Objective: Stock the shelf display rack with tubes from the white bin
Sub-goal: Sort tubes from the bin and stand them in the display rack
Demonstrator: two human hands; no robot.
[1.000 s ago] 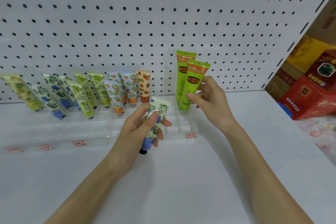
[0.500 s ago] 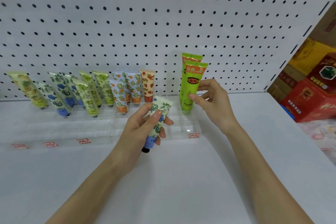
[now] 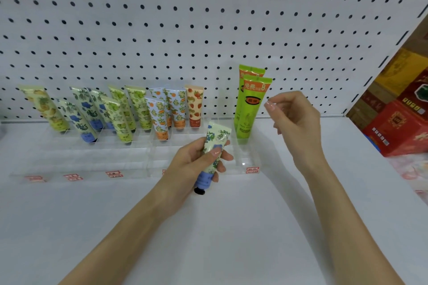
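Note:
My left hand (image 3: pixel 196 159) grips a small cream tube with blue floral print (image 3: pixel 214 146), cap down, just in front of the clear acrylic display rack (image 3: pixel 139 162). Two tall green tubes (image 3: pixel 249 109) stand upright in the rack's right-hand slots, one behind the other. My right hand (image 3: pixel 294 120) hovers just right of the front green tube, fingers loosely curled and apart, holding nothing. Several small patterned tubes (image 3: pixel 162 118) lean in the rack's back rows to the left. The white bin is out of view.
A white pegboard wall (image 3: pixel 208 30) backs the shelf. Red and yellow boxes (image 3: pixel 403 122) stand past the shelf's right end. Red price labels (image 3: pixel 252 169) line the rack's front edge. The white shelf surface (image 3: pixel 208 238) stretches toward me.
My right hand has let go of the front green tube, which now stands in its slot, and has drawn back to the right. My left hand still holds the floral tube.

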